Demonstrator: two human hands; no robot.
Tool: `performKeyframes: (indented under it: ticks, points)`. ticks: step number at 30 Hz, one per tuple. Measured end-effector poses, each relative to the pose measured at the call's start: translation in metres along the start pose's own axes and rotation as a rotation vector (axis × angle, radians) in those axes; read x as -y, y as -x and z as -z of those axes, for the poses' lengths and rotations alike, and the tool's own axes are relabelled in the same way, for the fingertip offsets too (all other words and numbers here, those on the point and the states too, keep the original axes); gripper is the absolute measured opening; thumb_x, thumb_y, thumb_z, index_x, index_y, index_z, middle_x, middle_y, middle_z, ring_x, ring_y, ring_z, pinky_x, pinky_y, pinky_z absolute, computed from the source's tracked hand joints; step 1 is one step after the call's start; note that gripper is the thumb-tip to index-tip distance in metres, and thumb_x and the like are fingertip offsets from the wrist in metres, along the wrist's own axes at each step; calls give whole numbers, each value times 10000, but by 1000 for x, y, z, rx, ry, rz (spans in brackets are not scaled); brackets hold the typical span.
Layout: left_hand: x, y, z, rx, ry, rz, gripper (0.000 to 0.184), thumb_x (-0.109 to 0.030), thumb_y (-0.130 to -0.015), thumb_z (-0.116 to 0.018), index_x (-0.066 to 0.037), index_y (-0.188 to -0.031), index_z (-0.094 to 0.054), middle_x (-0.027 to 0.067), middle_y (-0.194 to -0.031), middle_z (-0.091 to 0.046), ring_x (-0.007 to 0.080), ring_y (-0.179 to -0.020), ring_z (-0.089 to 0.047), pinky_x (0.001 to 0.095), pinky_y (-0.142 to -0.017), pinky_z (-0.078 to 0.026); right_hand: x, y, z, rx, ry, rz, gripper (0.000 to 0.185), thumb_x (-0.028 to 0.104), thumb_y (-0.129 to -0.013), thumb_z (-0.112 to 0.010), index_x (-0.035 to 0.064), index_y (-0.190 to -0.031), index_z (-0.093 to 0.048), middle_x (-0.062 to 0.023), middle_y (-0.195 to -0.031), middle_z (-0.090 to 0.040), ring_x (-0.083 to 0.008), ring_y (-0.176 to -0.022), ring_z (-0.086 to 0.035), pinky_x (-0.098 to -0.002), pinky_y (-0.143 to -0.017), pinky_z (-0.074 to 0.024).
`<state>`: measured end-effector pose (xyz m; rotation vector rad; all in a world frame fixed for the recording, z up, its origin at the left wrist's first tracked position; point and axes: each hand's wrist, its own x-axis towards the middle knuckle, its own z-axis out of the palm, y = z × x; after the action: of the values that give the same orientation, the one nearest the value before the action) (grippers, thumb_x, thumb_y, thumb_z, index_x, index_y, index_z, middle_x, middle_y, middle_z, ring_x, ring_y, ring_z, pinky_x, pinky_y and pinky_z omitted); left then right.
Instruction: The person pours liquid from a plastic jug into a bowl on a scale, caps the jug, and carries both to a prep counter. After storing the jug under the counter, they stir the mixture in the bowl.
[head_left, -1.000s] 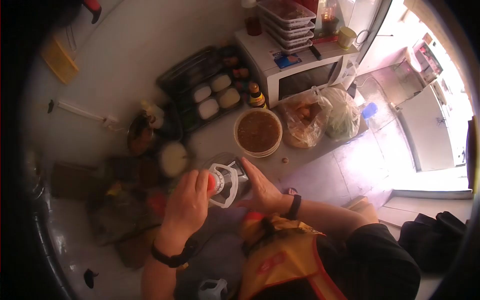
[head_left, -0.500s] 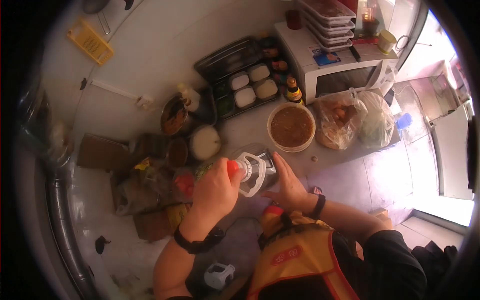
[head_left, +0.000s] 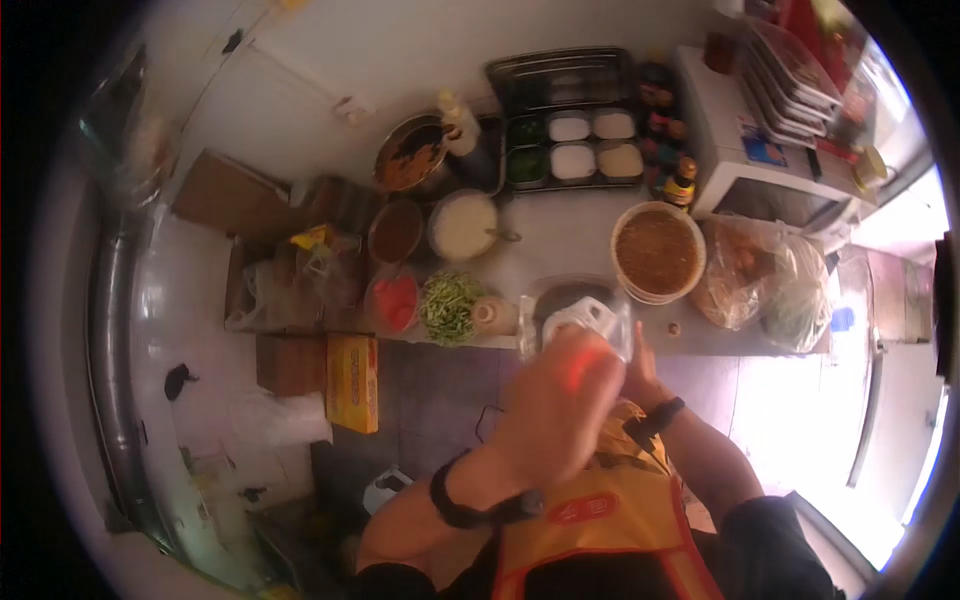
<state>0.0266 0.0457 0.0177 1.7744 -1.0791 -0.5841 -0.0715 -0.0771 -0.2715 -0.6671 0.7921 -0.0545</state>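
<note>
My left hand (head_left: 565, 400) is closed and blurred by motion, over a hand-operated slicer with a white top (head_left: 585, 315). A red part shows through the blur of its fingers. Below the white top is a clear plastic container (head_left: 530, 325), at the front edge of the table. My right hand (head_left: 642, 368) is on the right side of the container, fingers straight and flat along it, partly hidden. To the left are a squat pale bottle (head_left: 490, 316) and a heap of shredded greens (head_left: 450, 308). A tub of brown sauce (head_left: 657, 252) is behind my right hand.
A tray of several seasoning boxes (head_left: 573, 160) lies at the back. A white bowl (head_left: 465, 225) with a spoon and a red bowl (head_left: 393, 300) stand left. Plastic bags (head_left: 795, 295), a sauce bottle (head_left: 680, 185) and a microwave (head_left: 790, 195) occupy the right side.
The view has shifted, so the table things appear further right. My left hand has moved right, from beside the slicer to over its top, uncovering the greens and pale bottle.
</note>
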Motion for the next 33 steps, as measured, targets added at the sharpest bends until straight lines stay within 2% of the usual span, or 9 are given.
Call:
performKeyframes:
  ticks: [3,4,5,11,17,20,24,27,33]
  points:
    - [-12,13,27,46,271,77,145,-125,-974,-491,-9,-924,-561,156,-860,-533,328,-787,-522,404,-657,-434,-9,2,-1,232,-360,92,665,574,-1032,-295,43,-1394,-467,-145,-1322,-582,-299,-1227,-555,-474,-1082,-394]
    - [-11,15,36,41,252,-30,248,-240,-991,-474,-23,-900,-553,127,-834,-502,279,-766,-504,371,-674,-416,-15,1,9,345,-457,19,688,581,-1029,-266,50,-1441,-416,-174,-1395,-527,-331,-1275,-522,-499,-1123,-364]
    - [-10,16,45,34,233,-145,354,-354,-1008,-458,-37,-877,-544,97,-808,-471,230,-745,-486,338,-690,-397,-22,2,16,301,-416,33,672,568,-1032,-269,47,-1427,-424,-170,-1362,-539,-319,-1237,-534,-485,-1093,-380]
    - [42,38,60,125,-17,-185,291,-319,-913,-640,-41,-917,-553,161,-850,-468,324,-750,-512,419,-617,-430,-45,84,6,-249,186,219,575,492,-1055,-289,27,-1340,-473,-145,-1163,-613,-247,-1012,-603,-400,-914,-477]
    - [120,42,43,45,-53,-288,317,-340,-883,-656,-48,-898,-532,159,-883,-470,323,-765,-536,422,-589,-453,-39,155,-36,-572,773,367,506,429,-1073,-306,11,-1268,-513,-125,-998,-675,-186,-824,-661,-329,-765,-557]
    - [133,47,42,79,32,-281,317,-341,-875,-662,-53,-905,-533,158,-896,-476,325,-779,-540,429,-619,-460,-9,168,-84,-649,311,188,551,422,-1084,-251,-17,-1208,-560,-126,-1020,-672,-188,-854,-664,-332,-812,-562]
    - [152,51,34,37,62,-296,319,-338,-862,-669,-55,-917,-534,163,-908,-480,332,-780,-543,437,-638,-457,-30,182,-71,-706,549,271,566,419,-1087,-227,-21,-1228,-553,-140,-1084,-668,-195,-877,-671,-339,-855,-557]
    - [158,53,38,18,96,-291,309,-324,-853,-671,-58,-927,-533,162,-911,-482,337,-766,-543,438,-636,-453,-34,190,-63,-679,353,300,326,250,-1086,-367,-27,-1220,-475,-104,-1041,-652,-137,-898,-629,-267,-773,-533]
    - [167,55,42,-31,182,-302,291,-304,-852,-664,-61,-961,-546,158,-912,-482,336,-762,-549,437,-634,-445,-33,200,-68,-610,231,390,425,328,-1087,-360,-39,-1249,-501,-107,-1059,-659,-171,-879,-648,-309,-812,-541]
